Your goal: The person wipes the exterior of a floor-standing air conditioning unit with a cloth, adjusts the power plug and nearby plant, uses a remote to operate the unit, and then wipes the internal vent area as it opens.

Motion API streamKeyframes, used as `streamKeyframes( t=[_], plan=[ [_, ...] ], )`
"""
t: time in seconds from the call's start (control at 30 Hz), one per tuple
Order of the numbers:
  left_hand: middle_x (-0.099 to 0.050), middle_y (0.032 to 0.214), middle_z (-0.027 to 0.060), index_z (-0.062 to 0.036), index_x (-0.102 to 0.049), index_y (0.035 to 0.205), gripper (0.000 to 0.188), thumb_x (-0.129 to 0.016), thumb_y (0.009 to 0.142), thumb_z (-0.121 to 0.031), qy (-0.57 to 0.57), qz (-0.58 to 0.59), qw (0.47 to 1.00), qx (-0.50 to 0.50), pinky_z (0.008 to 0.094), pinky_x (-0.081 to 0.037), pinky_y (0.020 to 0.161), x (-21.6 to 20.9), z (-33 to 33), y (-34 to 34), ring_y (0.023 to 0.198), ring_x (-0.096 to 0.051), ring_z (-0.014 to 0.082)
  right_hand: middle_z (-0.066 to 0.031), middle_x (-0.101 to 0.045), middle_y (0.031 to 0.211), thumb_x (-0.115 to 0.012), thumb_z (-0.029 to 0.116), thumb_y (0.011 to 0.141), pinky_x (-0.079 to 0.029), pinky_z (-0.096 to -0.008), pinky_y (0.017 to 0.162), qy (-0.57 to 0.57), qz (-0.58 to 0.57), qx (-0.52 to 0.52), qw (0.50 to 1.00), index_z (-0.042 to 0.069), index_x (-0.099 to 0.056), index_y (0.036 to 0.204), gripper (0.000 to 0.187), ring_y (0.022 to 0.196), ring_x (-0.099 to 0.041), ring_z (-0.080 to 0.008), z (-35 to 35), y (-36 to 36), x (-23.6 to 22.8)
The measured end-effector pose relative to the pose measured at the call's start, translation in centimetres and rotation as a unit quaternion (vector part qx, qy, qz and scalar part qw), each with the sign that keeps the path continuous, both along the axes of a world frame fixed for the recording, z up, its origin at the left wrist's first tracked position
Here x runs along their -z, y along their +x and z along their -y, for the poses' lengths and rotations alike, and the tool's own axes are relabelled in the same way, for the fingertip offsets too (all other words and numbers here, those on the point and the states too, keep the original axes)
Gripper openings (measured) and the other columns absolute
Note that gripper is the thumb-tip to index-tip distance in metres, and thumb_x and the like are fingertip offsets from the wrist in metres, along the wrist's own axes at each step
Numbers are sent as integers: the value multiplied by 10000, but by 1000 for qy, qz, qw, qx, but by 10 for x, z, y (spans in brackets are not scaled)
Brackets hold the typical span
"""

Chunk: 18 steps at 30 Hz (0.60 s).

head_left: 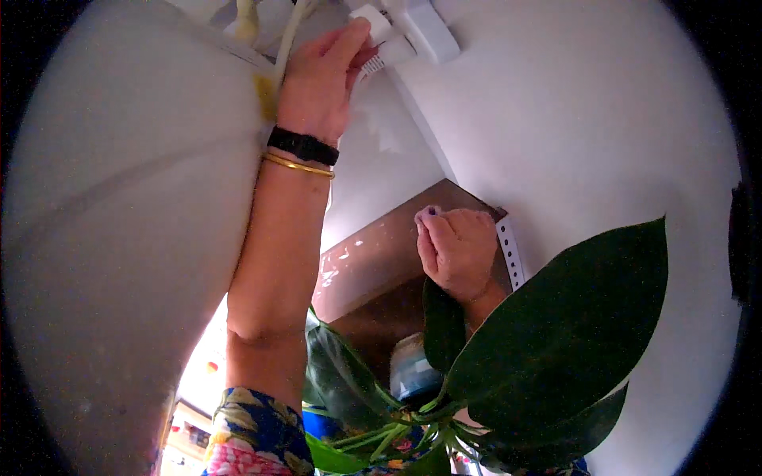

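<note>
Head view showed your left hand (319, 79) narrowed on the white plug (395, 51) at its fingertips, beside the white box (429, 32) on the wall (556, 119). The plug's long axis slanted up rightward toward that box. Your right hand (460, 247), well apart, was curled near the brown surface's (381, 254) far corner; whether it held anything, I couldn't tell.

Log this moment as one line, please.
left hand: at white plugs, grip unclear | right hand: closed, contents unclear | nearby: brown surface, leafy plant
</note>
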<state>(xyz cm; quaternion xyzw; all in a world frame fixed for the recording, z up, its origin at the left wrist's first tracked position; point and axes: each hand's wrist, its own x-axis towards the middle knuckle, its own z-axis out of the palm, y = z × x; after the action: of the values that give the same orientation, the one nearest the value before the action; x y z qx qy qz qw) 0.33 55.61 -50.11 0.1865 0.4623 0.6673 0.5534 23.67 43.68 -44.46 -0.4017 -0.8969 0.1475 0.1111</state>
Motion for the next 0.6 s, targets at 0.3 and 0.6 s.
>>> streamKeyframes(
  t=[0.3, 0.6],
  plan=[
    [-665, 902, 35, -56, -649, 956, 259, -713, 876, -294, -60, 98, 993, 24, 295, -529, 733, -8, -6, -1, 851, -640, 149, -36, -614, 754, -664, 107, 805, -446, -387, 630, -19, 24, 0, 1000, 85, -625, 866, 75, 688, -606, -234, -1, -5, -2],
    [-655, 964, 25, -60, -636, 1003, 304, -715, 858, -316, -70, 87, 993, 28, 334, -521, 757, -18, -4, 7, 912, -615, 136, -37, -612, 748, -663, 111, 793, -441, -384, 591, 5, 36, 1, 999, 88, -617, 858, 84, 678, -605, -230, -1, -6, -2]
  ],
)
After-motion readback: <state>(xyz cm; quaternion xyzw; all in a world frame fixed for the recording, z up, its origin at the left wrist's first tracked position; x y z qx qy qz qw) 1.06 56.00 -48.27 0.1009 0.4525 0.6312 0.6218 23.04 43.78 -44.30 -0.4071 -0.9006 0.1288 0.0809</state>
